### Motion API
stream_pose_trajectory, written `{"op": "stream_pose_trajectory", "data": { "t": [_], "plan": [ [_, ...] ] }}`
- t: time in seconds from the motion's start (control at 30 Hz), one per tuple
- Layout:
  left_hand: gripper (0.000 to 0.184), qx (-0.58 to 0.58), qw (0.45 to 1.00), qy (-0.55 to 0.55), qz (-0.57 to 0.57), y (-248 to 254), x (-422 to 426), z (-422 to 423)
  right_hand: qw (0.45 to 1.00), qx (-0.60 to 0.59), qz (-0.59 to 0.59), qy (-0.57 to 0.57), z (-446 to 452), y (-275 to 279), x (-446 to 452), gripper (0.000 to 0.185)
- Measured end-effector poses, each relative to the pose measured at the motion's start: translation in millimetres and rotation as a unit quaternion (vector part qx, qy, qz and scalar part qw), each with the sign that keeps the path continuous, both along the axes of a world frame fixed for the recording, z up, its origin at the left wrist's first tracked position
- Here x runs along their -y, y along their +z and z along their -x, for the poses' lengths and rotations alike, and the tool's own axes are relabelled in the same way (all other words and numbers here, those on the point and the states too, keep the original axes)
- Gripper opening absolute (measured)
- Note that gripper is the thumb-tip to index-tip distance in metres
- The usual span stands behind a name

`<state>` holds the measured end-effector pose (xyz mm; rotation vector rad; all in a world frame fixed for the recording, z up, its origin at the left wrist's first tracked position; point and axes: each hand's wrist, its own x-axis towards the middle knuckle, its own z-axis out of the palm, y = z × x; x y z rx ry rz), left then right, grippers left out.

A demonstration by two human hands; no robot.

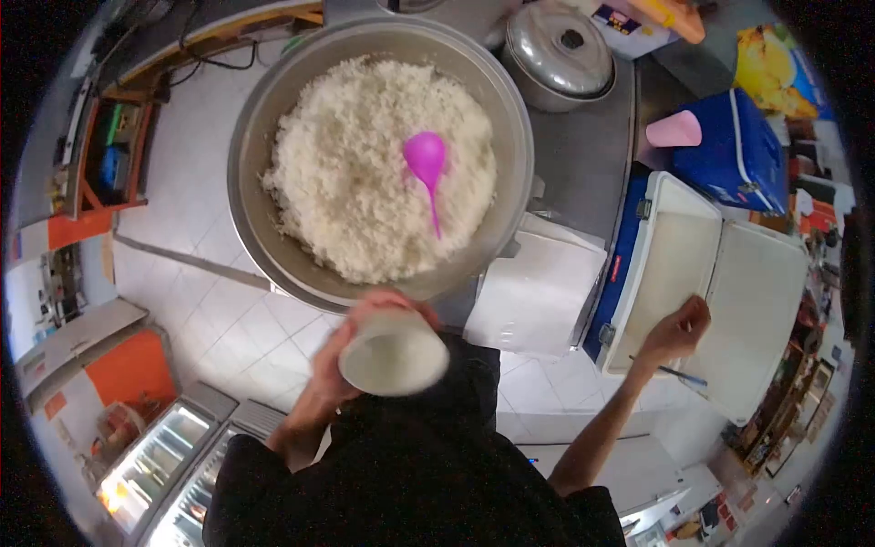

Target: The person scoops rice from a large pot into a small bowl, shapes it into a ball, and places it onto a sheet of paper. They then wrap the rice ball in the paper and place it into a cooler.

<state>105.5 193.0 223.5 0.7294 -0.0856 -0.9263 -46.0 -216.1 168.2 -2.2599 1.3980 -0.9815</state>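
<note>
A white bowl point(394, 354) is gripped by my left hand point(334, 357), close to the near rim of a large metal pot point(244, 182). The bowl is slightly blurred and its inside looks pale. White rice point(355, 164) fills much of the pot, and a pink spoon point(425, 159) lies on the rice. My right hand point(673, 334) is over the opened cooler point(656, 255) at the right, near its raised white lid point(756, 301). Its fingers are curled together, and what they hold, if anything, is hidden.
White sheets point(538, 292) lie between the pot and the cooler. A lidded metal pot point(558, 55) stands at the back. Beyond the open cooler are a blue cooler point(729, 155) and a pink cup point(674, 129). Glass-door cabinets point(155, 465) stand at the lower left.
</note>
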Motion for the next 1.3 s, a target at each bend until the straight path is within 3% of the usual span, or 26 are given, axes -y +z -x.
{"op": "stream_pose_trajectory", "data": {
  "t": [0.03, 0.07, 0.1, 0.13, 0.17, 0.2, 0.23, 0.27, 0.37, 0.5, 0.6, 0.7, 0.77, 0.9, 0.97, 1.0, 1.1, 1.17, 1.2, 1.27, 1.3],
  "plan": [
    [0.064, 0.037, 0.994, 0.082, -0.065, 3, -18, -13, 0.984, 0.157, 0.032, 0.079, -32, 14, -40, 0.01],
    [0.062, 0.074, 0.975, 0.164, -0.126, 3, -33, -28, 0.983, 0.056, -0.054, 0.164, -74, 38, -91, 0.017],
    [0.059, 0.164, 0.949, 0.197, -0.182, -7, -49, -49, 0.954, 0.024, -0.199, 0.223, -126, 54, -139, 0.013],
    [0.056, 0.25, 0.91, 0.231, -0.236, -20, -64, -67, 0.92, 0.049, -0.198, 0.333, -162, 25, -170, 0.011],
    [0.056, 0.25, 0.913, 0.23, -0.223, -27, -78, -81, 0.91, -0.181, -0.113, 0.356, -201, 13, -193, 0.022],
    [0.054, 0.307, 0.873, 0.235, -0.298, -33, -89, -94, 0.862, -0.348, -0.115, 0.35, -238, 13, -213, 0.026],
    [0.053, 0.361, 0.822, 0.237, -0.371, -37, -97, -104, 0.861, -0.359, -0.079, 0.351, -259, -12, -225, 0.023],
    [0.053, 0.364, 0.825, 0.237, -0.361, -40, -102, -110, 0.859, -0.37, -0.046, 0.351, -268, -45, -233, 0.02],
    [0.045, 0.482, 0.742, 0.281, -0.371, -45, -115, -123, 0.84, -0.419, 0.042, 0.341, -272, -80, -249, 0.02],
    [0.047, 0.476, 0.733, 0.325, -0.361, -67, -122, -126, 0.811, -0.496, -0.014, 0.309, -274, -88, -246, 0.017],
    [0.048, 0.459, 0.737, 0.357, -0.346, -80, -124, -127, 0.833, -0.463, -0.017, 0.301, -274, -72, -244, 0.017],
    [0.05, 0.446, 0.737, 0.386, -0.329, -86, -125, -127, 0.793, -0.51, -0.015, 0.333, -276, -66, -231, 0.02],
    [0.051, 0.435, 0.739, 0.4, -0.324, -84, -125, -126, 0.84, -0.454, 0.055, 0.291, -280, -64, -214, 0.029],
    [0.053, 0.426, 0.736, 0.415, -0.324, -89, -131, -124, 0.822, -0.438, 0.165, 0.324, -316, -27, -182, 0.035],
    [0.053, 0.426, 0.735, 0.424, -0.314, -91, -132, -121, 0.727, -0.49, 0.242, 0.416, -333, -38, -160, 0.033],
    [0.053, 0.424, 0.735, 0.435, -0.302, -91, -131, -119, 0.725, -0.492, 0.245, 0.415, -342, -42, -157, 0.033],
    [0.053, 0.435, 0.724, 0.455, -0.284, -93, -127, -116, 0.695, -0.498, 0.197, 0.48, -360, -45, -153, 0.03],
    [0.054, 0.453, 0.702, 0.473, -0.281, -99, -125, -110, 0.686, -0.501, 0.042, 0.526, -365, -22, -154, 0.025],
    [0.054, 0.452, 0.703, 0.474, -0.276, -98, -126, -111, 0.687, -0.502, 0.046, 0.523, -361, -23, -159, 0.025],
    [0.055, 0.474, 0.695, 0.462, -0.281, -94, -126, -113, 0.745, -0.487, -0.081, 0.449, -350, -35, -177, 0.023],
    [0.055, 0.456, 0.701, 0.474, -0.275, -91, -122, -113, 0.749, -0.486, -0.077, 0.444, -346, -42, -182, 0.023]
  ]
}}
